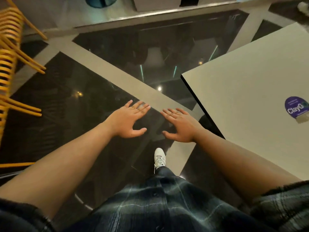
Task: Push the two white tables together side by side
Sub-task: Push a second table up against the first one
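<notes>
One white table (250, 84) with a dark edge fills the right side of the head view, its near corner pointing toward the middle. A round purple sticker (296, 108) lies on its top at the right edge. My left hand (132, 119) and my right hand (179, 126) are stretched out in front of me over the floor, fingers straight and spread, holding nothing. My right hand is just left of the table's dark edge and does not touch it. A second white table is not in view.
Stacked yellow chairs (10, 67) stand at the left. The floor is glossy black tile (103, 51) crossed by grey bands (117, 76). A grey ledge (150, 15) runs along the far side. My white shoe (159, 157) stands below my hands.
</notes>
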`<state>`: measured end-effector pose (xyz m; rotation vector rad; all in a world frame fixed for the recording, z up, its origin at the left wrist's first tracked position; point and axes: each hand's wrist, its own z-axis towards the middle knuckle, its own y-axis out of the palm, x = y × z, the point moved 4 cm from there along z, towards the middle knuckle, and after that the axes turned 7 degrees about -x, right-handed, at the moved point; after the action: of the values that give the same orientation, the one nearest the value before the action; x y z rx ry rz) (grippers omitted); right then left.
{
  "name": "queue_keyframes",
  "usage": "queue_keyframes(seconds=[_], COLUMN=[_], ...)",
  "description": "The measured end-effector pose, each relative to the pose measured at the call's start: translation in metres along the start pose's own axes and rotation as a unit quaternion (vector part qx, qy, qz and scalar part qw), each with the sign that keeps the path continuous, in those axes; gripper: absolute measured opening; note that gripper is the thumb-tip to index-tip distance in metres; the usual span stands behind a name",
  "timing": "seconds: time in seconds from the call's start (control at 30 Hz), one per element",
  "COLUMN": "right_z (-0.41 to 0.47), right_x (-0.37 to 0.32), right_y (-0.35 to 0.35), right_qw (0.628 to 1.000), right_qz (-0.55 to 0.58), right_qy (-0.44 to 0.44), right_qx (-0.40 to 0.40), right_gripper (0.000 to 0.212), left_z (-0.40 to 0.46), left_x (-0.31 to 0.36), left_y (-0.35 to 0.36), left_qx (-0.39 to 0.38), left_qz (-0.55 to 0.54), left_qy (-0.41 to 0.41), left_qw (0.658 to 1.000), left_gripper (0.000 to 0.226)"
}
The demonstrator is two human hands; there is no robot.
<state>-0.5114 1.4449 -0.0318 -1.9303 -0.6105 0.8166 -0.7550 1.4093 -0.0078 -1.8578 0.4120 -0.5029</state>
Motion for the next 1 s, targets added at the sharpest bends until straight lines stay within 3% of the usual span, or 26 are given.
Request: queue_keyframes(seconds=[0.4,0.67,1.0], right_z=[0.124,0.202,0.268], right_x=[0.092,0.140,0.186], right_y=[-0.093,-0.133,-0.190], right_qw=[0.999,0.988,0.959], right_qz=[0.014,0.046,0.085], right_qy=[0.027,0.141,0.245], right_qx=[0.015,0.046,0.114], right_gripper=[0.084,0.084,0.083], left_z=[0.128,0.227,0.349], left_x=[-0.142,-0.248,-0.320], left_y=[-0.060,-0.092,-0.168], left_qx=[-0.026,-0.078,-0.065], left_qz=[0.003,0.032,0.093], left_qy=[0.029,0.124,0.250], left_qw=[0.999,0.989,0.962], left_gripper=[0.091,0.090,0.089])
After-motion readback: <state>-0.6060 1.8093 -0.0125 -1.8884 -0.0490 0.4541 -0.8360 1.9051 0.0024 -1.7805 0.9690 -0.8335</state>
